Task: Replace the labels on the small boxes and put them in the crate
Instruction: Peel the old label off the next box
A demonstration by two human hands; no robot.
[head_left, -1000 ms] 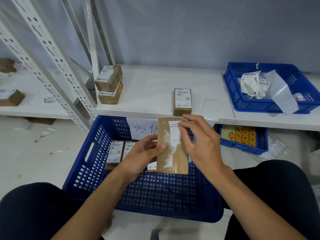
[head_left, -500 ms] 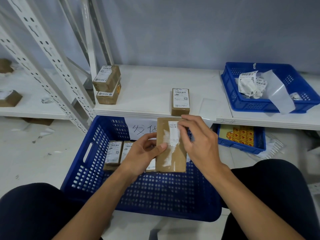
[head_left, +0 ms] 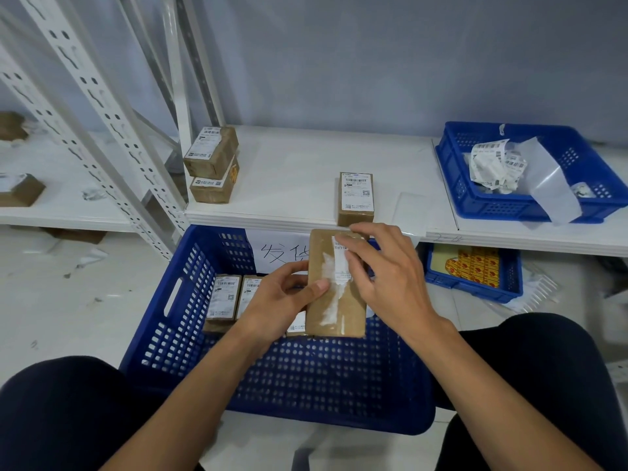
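**Label removal over the crate: hand and box positions**

At the centre of the frame, the left hand (head_left: 282,300) held a small brown box (head_left: 336,311) by its left edge. Its grip was closed on the box, with the thumb laid across the face. The box was held face up above the far half of the large blue crate (head_left: 190,300), clear of its floor. The right hand (head_left: 384,277) covered the box's upper right part. Its grip was narrow, with the index tip and thumb closed on a torn label strip (head_left: 341,263). White paper residue ran below the strip, down the face of the box.

Labelled boxes (head_left: 222,300) lay side by side in the crate's far left part, partly hidden by the left hand (their number could not be told). A handwritten paper sign (head_left: 275,253) hung on the crate's far wall.

On the white shelf (head_left: 289,185) above the crate, one labelled box (head_left: 356,195) lay near the front edge. Two stacked boxes (head_left: 212,164) sat at the shelf's left end. A blue tray (head_left: 492,205) at upper right held crumpled peeled labels (head_left: 492,164). Below the shelf at right, a smaller blue bin (head_left: 472,287) held yellow-and-red sheets.
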